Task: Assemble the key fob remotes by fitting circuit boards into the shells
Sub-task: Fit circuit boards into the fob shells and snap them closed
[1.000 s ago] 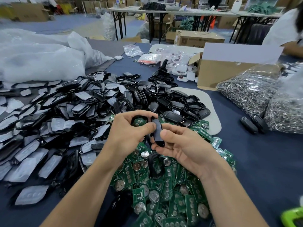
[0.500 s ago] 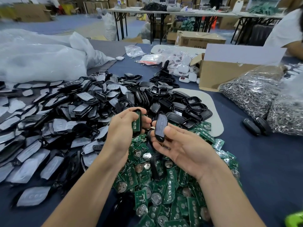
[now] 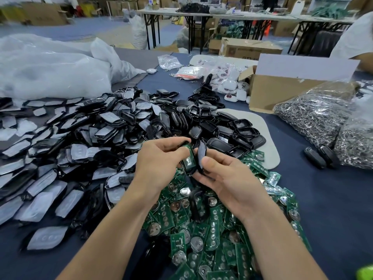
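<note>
— Near the centre of the frame, what do the hands hold?

— The left hand (image 3: 159,162) pinches a green board (image 3: 188,158). The right hand (image 3: 228,178) grips a black shell (image 3: 201,153) edge-on, just beside it. The hands are close together. I think the two pieces are turned face to face so that one can be pressed into the other.

— And why above the boards (image 3: 203,235)?

— They lie under the wrists, and the empty shells (image 3: 238,128) are just behind, so each part is near to reach.

— Is the board seated?

— I cannot tell. Fingers cover its lower end. A dark rim shows at its top, maybe a case half. Whether board and shell touch is hidden. The far tables (image 3: 201,14) are blurred.
</note>
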Tool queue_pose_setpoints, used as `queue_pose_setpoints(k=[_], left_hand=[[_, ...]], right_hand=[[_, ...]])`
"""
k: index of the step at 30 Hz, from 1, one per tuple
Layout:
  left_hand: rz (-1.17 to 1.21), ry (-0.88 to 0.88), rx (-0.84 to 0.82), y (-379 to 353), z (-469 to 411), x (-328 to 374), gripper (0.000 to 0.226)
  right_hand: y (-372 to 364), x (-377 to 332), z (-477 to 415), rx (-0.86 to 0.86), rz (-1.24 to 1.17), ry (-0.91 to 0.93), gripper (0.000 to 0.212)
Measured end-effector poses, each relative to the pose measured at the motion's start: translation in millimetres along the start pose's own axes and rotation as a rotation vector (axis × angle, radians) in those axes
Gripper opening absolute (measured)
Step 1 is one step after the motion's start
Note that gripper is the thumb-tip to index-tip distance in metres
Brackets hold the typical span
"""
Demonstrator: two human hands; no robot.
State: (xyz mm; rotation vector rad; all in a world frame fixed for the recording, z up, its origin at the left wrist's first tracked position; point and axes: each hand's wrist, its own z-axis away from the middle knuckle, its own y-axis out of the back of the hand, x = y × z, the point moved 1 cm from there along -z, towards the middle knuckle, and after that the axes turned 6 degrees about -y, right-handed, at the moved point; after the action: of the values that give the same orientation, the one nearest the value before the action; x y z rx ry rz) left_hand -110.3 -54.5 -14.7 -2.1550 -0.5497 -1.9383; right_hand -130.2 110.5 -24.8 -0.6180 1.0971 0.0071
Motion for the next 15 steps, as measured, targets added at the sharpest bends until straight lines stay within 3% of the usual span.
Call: queue_pose_setpoints(k=[3,6,11,15], left_hand=[[-0.104,-0.028,0.069,3.4,-0.5,-3.9,0.023],[-0.163,-0.063,0.039,3.9,1.1,-4.7,0.023],[0.092,0.034,-0.150,3.5,0.6,-3.9,0.030],[0.126,0.032,-0.293,5.7,1.6,-3.1,0.039]], right_hand=[[-1.3,4.3,-1.6,0.081,0.146,0.068,0.022],[-3.9,5.1,1.5,0.114,0.321,0.163,0.028],[-2.3,6.8,0.9,0.224,0.440,0.247,0.026],[-0.2,6.1,1.7,0.272,0.485,0.270,0.026]])
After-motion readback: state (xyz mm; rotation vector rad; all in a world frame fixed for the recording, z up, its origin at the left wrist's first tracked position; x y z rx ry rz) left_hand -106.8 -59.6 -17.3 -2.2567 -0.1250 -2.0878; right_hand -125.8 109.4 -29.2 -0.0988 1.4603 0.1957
